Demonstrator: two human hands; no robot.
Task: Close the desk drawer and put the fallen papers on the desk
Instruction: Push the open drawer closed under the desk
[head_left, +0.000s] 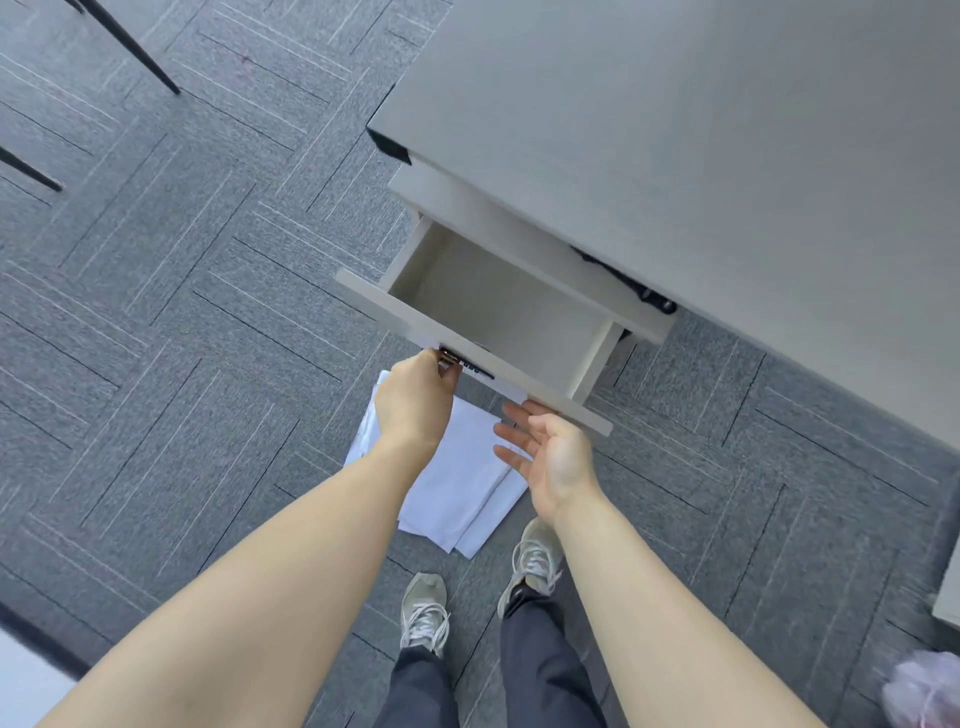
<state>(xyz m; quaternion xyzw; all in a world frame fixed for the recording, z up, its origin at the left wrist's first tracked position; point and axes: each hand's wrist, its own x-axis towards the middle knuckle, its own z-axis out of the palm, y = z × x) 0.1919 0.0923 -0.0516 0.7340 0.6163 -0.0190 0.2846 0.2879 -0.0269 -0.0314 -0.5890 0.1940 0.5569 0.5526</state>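
Observation:
A pale grey desk (701, 130) fills the upper right. Its top drawer (498, 306) is pulled out and looks empty inside. My left hand (415, 402) is against the drawer front (395, 314), fingers curled around the metal lock or key on its face. Just below the front's right end hovers my right hand (550, 457), palm up with fingers spread, holding nothing. White papers (457, 493) lie in a loose stack on the carpet under both hands, partly covered by my left wrist.
Grey patterned carpet (182, 312) covers the floor. My two feet in grey sneakers (426, 608) stand just behind the papers. Black chair legs (140, 52) show at the upper left. A pale crumpled bag (924, 691) sits at the lower right corner.

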